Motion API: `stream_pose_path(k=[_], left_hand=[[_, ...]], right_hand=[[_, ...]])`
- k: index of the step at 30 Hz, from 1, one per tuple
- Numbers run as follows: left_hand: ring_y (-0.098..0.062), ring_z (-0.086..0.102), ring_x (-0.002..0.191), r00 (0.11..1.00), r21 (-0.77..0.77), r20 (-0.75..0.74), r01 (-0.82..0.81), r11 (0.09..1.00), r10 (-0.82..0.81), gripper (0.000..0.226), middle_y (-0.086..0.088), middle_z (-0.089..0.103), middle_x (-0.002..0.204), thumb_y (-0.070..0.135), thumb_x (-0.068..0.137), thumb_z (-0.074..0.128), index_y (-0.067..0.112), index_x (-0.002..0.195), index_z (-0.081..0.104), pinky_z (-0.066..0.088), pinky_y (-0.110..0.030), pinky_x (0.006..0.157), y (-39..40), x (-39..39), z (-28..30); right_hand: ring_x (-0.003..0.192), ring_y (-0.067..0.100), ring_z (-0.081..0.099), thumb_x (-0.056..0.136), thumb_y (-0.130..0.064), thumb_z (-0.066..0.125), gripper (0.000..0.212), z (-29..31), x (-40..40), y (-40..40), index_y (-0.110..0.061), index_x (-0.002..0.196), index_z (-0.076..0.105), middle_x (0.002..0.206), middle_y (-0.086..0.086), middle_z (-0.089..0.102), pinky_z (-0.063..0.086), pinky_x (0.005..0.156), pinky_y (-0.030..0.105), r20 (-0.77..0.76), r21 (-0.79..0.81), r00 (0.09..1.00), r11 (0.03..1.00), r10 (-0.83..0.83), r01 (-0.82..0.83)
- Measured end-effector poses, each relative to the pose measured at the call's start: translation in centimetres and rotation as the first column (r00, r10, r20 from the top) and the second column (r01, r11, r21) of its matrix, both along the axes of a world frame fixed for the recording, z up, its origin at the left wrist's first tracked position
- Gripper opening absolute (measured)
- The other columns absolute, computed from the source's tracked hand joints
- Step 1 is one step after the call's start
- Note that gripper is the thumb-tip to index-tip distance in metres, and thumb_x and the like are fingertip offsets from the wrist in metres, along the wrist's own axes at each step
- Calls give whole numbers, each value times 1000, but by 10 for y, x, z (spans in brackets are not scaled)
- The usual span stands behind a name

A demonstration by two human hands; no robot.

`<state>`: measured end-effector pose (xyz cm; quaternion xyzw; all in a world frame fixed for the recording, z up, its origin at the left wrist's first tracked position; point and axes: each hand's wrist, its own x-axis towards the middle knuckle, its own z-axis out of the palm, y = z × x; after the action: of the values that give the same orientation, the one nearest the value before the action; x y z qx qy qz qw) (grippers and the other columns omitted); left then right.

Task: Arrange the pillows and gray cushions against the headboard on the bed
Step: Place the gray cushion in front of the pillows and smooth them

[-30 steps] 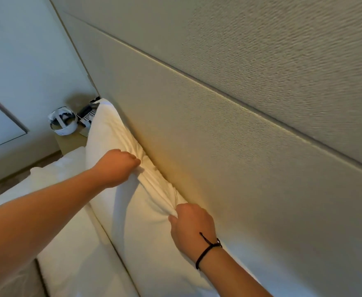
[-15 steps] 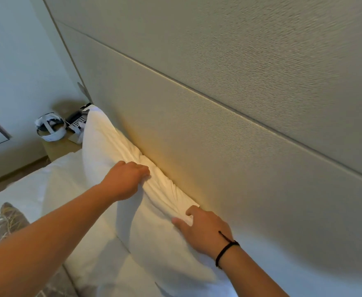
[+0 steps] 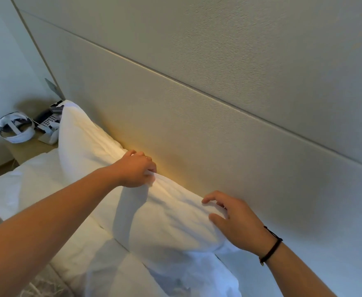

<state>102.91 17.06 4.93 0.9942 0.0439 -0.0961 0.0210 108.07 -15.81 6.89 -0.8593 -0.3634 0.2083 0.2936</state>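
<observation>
Both hands on pillow (image 3: 165,215): left hand (image 3: 136,169) pinches top edge, right hand (image 3: 235,221) spread flat; release may slump pillow off headboard (image 3: 218,136).

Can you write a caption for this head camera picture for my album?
Left hand pinches the white pillow leaning against the headboard; right hand rests open on it.

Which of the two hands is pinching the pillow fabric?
The left hand pinches the white pillow at its top edge; the right hand, wearing a black wristband, only rests open.

pale wall (image 3: 2,61), wooden nightstand (image 3: 26,150)
</observation>
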Motion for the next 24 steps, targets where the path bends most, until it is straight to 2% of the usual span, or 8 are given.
stream_pose_path(k=[2,4,6,8,11,15,19,24], left_hand=[[-17,49,107,1000,49,31,-4,999,3,24,9,64,114,42,94,49,33,109,66,31,-38,99,10,-3,2],[-17,50,107,1000,69,19,-13,998,11,26,10,64,116,46,94,51,34,110,66,34,-37,94,17,-6,1],[-17,52,103,997,137,71,-7,991,-3,26,9,66,114,44,95,48,34,111,66,35,-34,86,19,-8,-1],[-16,54,94,977,184,211,-37,982,-2,26,8,69,108,40,98,46,32,108,69,37,-31,78,16,-7,-3],[-19,61,82,916,143,395,-128,981,62,24,4,71,97,38,99,50,26,104,70,48,-30,71,5,-3,-1],[-25,64,82,881,12,402,-277,961,249,23,0,66,98,33,102,44,24,104,65,42,-30,64,-11,2,-8],[-27,64,85,879,-55,356,-320,946,318,19,-2,65,98,26,101,45,22,104,64,45,-32,68,-22,10,-19],[-25,61,84,930,-32,274,-247,969,246,17,-6,63,102,19,100,48,17,106,63,49,-33,71,-9,11,-22]], right_hand=[[76,10,62,88,-19,62,25,-1,0,-13,-44,91,62,86,-22,66,53,75,32,10,1,999,999,-52,52],[78,5,63,89,-16,62,26,-2,-2,-23,-40,79,65,82,-21,67,53,76,31,19,13,996,996,-83,83],[81,2,62,90,-16,62,25,-2,-5,-30,-38,79,67,83,-19,69,52,76,27,86,12,992,996,-92,91],[80,2,62,91,-19,61,19,0,-9,-35,-35,87,71,86,-19,70,52,73,26,215,10,971,995,-103,103],[73,14,65,93,-22,59,17,1,-15,-37,-30,94,74,83,-9,73,54,66,32,395,16,910,992,-124,128],[61,22,62,89,-15,56,17,-10,-16,-36,-26,87,69,70,1,66,50,52,31,563,-183,825,964,-58,193],[54,21,42,83,-12,49,11,-32,-16,-29,-21,81,54,64,-1,52,24,42,26,507,-436,861,875,44,212],[70,18,55,91,-20,42,24,-63,-19,-31,-27,106,59,81,-5,61,40,59,26,383,-501,922,850,48,164]])
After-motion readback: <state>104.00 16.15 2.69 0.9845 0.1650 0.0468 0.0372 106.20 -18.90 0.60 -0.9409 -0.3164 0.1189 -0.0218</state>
